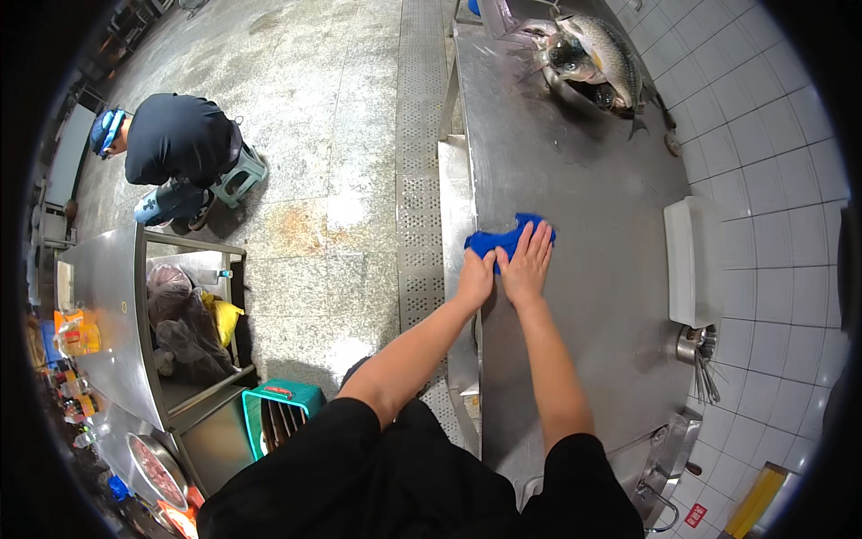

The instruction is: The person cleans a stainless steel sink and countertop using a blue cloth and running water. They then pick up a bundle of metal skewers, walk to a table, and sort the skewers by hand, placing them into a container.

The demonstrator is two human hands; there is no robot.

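Note:
A crumpled blue cloth (498, 241) lies on the stainless steel counter (579, 323), close to its left edge. My left hand (476, 277) grips the cloth's near left side, fingers curled into it. Flat on its right part rests my right hand (528, 264), fingers stretched forward and pressing the cloth against the metal. The two thumbs are close together. Some of the cloth is hidden beneath the hands.
Whole fish (609, 57) overhang a metal bowl (569, 94) at the counter's far end. Along the tiled wall stand a white plastic container (680, 263) and a metal pot (687, 347) with wire utensils. Leftward, a person (178, 141) sits on a stool (244, 176); a green crate (310, 397) stands nearby.

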